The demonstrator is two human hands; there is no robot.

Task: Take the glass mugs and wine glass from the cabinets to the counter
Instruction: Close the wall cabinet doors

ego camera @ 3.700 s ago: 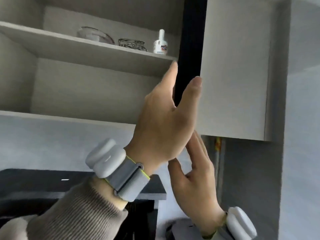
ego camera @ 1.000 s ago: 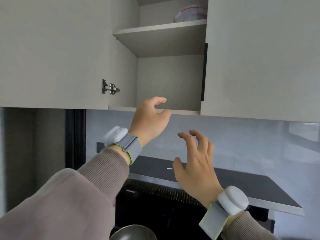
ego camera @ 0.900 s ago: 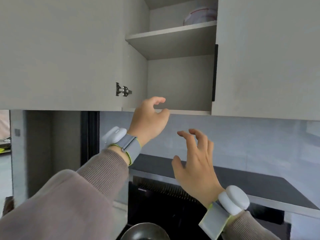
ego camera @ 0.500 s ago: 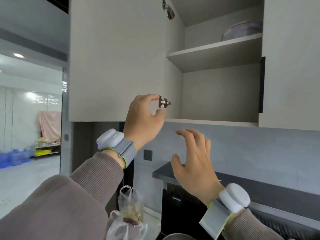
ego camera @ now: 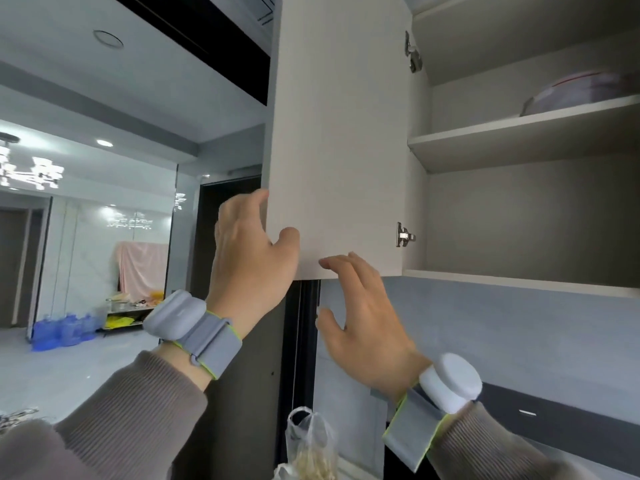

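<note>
An open wall cabinet showed 2 shelves; a pale dish lay on the upper shelf, and no mugs or wine glass were in view. The left hand gripped the cabinet door at its lower corner. The right hand hovered spread, empty, just below the door.

Readable text: none.
Cabinet door: plain, unmarked.
Wrist bands: no legible brand.
Bag: print unreadable.
</note>
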